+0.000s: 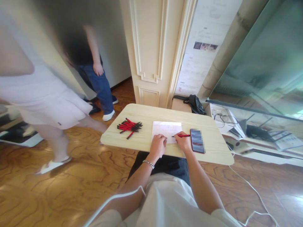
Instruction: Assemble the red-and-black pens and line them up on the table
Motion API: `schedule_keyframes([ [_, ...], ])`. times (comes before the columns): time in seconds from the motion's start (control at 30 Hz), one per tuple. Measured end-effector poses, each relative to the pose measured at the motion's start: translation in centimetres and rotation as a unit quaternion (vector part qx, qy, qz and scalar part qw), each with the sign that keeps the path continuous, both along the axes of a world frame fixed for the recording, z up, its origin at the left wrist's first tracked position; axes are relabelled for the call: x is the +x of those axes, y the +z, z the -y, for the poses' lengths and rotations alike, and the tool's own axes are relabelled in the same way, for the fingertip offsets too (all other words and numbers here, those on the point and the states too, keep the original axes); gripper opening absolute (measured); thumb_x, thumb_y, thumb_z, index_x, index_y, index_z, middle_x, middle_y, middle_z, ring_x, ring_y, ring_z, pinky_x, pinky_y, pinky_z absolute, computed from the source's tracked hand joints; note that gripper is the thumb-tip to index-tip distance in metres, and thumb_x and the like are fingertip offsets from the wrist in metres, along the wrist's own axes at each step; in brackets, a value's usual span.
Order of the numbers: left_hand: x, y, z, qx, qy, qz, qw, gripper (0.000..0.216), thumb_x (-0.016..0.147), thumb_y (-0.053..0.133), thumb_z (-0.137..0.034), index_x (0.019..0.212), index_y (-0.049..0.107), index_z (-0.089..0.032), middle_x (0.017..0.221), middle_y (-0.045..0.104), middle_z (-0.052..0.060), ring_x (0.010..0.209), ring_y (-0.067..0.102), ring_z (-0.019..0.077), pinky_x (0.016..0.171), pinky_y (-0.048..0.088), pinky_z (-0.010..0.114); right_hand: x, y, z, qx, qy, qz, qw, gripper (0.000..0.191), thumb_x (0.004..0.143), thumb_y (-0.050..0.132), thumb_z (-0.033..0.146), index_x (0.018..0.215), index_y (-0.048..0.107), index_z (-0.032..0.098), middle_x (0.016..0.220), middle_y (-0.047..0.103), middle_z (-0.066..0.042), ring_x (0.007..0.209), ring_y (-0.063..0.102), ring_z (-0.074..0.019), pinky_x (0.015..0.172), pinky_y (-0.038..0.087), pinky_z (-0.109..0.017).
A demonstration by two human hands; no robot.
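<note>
Head: pen (186,136) in right grip (184,142)

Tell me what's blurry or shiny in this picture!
In the head view, the person in pale clothes looks smeared, blocky squares cover much of the phone, and glare brightens the wooden floor at lower right; in that view, the right hand, red pen and paper look clearer.

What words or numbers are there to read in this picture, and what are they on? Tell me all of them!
None can be read for sure.
White paper: faint marks, too faint to read.
Phone: screen blocked out by squares.
Wall poster: rows of print, too small and blurred.
Pile of red pens: no lettering I can make out.
</note>
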State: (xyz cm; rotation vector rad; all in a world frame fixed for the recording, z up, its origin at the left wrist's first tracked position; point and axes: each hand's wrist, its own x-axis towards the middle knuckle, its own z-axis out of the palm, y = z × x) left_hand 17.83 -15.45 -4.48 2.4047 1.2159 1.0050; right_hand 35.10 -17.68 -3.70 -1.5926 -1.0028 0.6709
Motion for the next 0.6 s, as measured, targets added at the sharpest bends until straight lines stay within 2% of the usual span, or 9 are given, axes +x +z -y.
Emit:
schedule_keyframes([
  [0.13,0.0,-0.1,0.0,0.002,0.0,0.005,1.0,0.02,0.084,0.053,-0.014,0.093,0.07,-0.021,0.093,0.063,0.007,0.091,0.054,0.0217,0.088,0.045,0.039,0.2,0.4,-0.2,0.065,-0.047,-0.157,0.984,0.03,0.073,0.062,0.045,0.059,0.058,0.019,0.047,0.051,0.004,0.042,0.042,-0.0093,0.043,0.032,-0.023],
  [0.23,0.0,-0.1,0.0,0.0,-0.001,0.01,1.0,0.02,0.083,0.054,-0.013,0.092,0.07,-0.021,0.093,0.063,0.007,0.091,0.054,0.0222,0.087,0.046,0.039,0.5,0.9,-0.8,0.122,-0.069,-0.286,0.948,0.036,0.076,0.061,0.049,0.058,0.055,0.018,0.061,0.06,-0.001,0.052,0.052,-0.0098,0.047,0.04,-0.023],
  [0.33,0.0,-0.1,0.0,-0.002,0.006,0.013,1.0,0.019,0.083,0.054,-0.013,0.092,0.07,-0.021,0.092,0.063,0.007,0.091,0.054,0.0223,0.087,0.046,0.04,0.7,1.3,-1.3,0.166,-0.037,-0.382,0.908,0.029,0.074,0.067,0.045,0.068,0.059,0.018,0.071,0.063,-0.002,0.058,0.057,-0.0104,0.051,0.045,-0.022],
  [0.5,0.1,0.0,0.0,-0.001,0.002,0.014,1.0,0.018,0.082,0.055,-0.012,0.089,0.069,-0.02,0.09,0.064,0.006,0.09,0.055,0.0216,0.087,0.045,0.039,0.6,1.6,-1.5,0.157,0.008,-0.456,0.876,0.024,0.077,0.068,0.041,0.081,0.06,0.019,0.06,0.055,0.002,0.05,0.049,-0.0073,0.046,0.042,-0.02],
  [0.6,0.0,0.2,0.1,-0.004,0.005,0.011,1.0,0.018,0.082,0.055,-0.011,0.089,0.069,-0.02,0.09,0.064,0.007,0.089,0.055,0.0215,0.086,0.045,0.039,0.6,2.1,-1.3,0.16,0.034,-0.487,0.858,0.025,0.078,0.068,0.043,0.082,0.058,0.021,0.053,0.044,0.007,0.043,0.039,-0.0052,0.042,0.037,-0.018],
])
